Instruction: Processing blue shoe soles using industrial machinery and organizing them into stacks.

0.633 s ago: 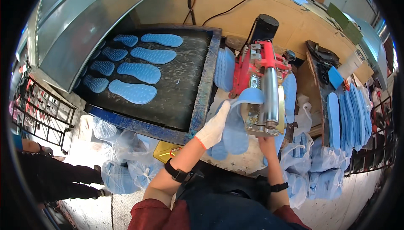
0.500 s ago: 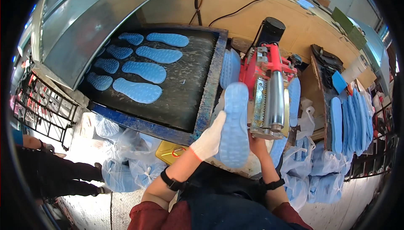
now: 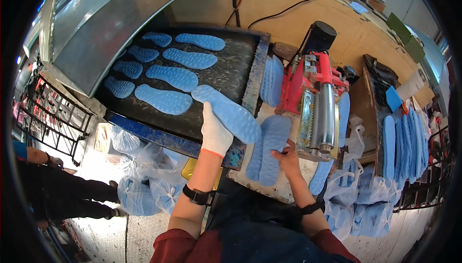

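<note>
My left hand, in a white knit glove, grips a blue bumpy insole by its edge. This insole hangs tilted over the near right rim of a black conveyor belt. On the belt several more blue insoles lie spread out in rows. My bare right hand has its thumb and fingers closed on the right edge of another blue insole, which overlaps a second one above the pale worktop. Right beside that hand stands a red roller machine with a shiny metal roller.
A stack of insoles stands behind the worktop. Upright insoles fill a shelf at right, above bagged insoles. More plastic bags sit under the conveyor. A metal hood covers its far left. Another person stands at left.
My left hand has swung left with its insole, from in front of the machine to over the belt's rim. My right hand, formerly partly hidden, now shows gripping another insole.
</note>
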### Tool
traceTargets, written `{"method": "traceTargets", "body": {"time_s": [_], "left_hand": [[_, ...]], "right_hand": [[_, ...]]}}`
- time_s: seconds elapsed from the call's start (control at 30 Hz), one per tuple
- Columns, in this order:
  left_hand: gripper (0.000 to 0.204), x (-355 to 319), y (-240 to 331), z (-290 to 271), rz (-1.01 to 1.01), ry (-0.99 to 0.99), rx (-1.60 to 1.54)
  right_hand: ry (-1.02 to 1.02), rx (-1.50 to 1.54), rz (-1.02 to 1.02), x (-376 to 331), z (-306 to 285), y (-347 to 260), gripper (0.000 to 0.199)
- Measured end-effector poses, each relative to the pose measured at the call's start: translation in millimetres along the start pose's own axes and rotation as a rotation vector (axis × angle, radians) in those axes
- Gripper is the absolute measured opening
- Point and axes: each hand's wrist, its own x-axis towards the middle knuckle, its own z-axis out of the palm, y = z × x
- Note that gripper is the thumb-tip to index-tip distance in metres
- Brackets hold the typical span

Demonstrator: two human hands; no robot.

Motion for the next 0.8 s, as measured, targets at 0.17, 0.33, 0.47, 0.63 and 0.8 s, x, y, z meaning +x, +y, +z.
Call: {"method": "traceTargets", "body": {"time_s": [0.17, 0.33, 0.47, 0.63, 0.8], "left_hand": [[0.043, 4, -9, -5, -0.008, -0.064, -0.08], [0.018, 3, 5, -56, 0.39, -0.776, 0.522], [0.031, -41, 36, -72, 0.137, -0.462, 0.19], [0.071, -94, 11, 8, 0.304, -0.3, 0.447], [0.073, -101, -31, 74, 0.17, -0.661, 0.407]], "right_hand": [[0.042, 0.382, 0.085, -26, -38, -27, 0.059], [0.215, 0.45, -0.112, -36, -86, -20, 0.039], [0.442, 0.43, -0.261, -38, -134, -32, 0.043], [0.686, -0.244, -0.689, -25, -186, -59, 0.045], [0.696, -0.469, -0.835, -23, -191, -97, 0.05]]}}
